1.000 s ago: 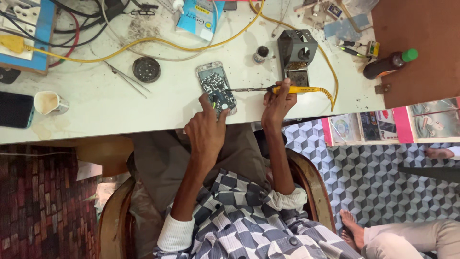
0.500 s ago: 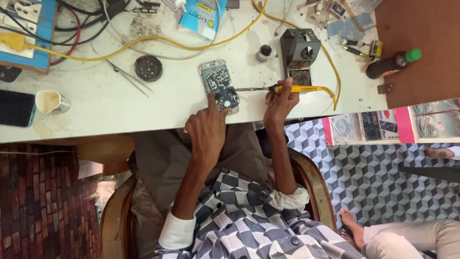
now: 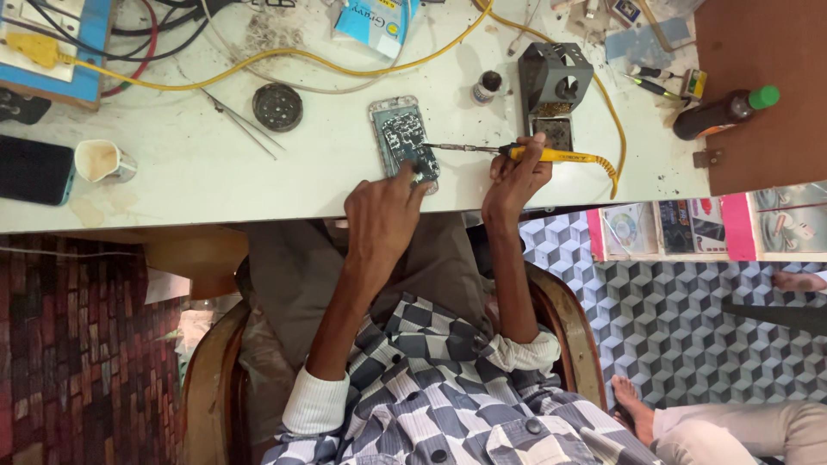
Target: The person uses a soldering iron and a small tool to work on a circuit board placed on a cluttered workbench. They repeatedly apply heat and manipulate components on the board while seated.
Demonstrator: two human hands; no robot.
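The opened phone (image 3: 403,143) lies flat on the white worktop (image 3: 258,172), just ahead of both hands. The left hand (image 3: 382,211) rests on the near end of the phone, fingers pressed down on it, most likely to keep it from sliding. The right hand (image 3: 514,176) pinches the yellow handle of a soldering iron (image 3: 517,152), held like a pen, so its thin metal tip points sideways across to the phone's circuit board. Both arms reach forward from the lap, elbows bent, wrists near the worktop edge. A dark metal iron stand (image 3: 556,90) sits just past the right hand, close enough to park the hot tool. A small cup (image 3: 102,161) stands well off beyond the left hand.
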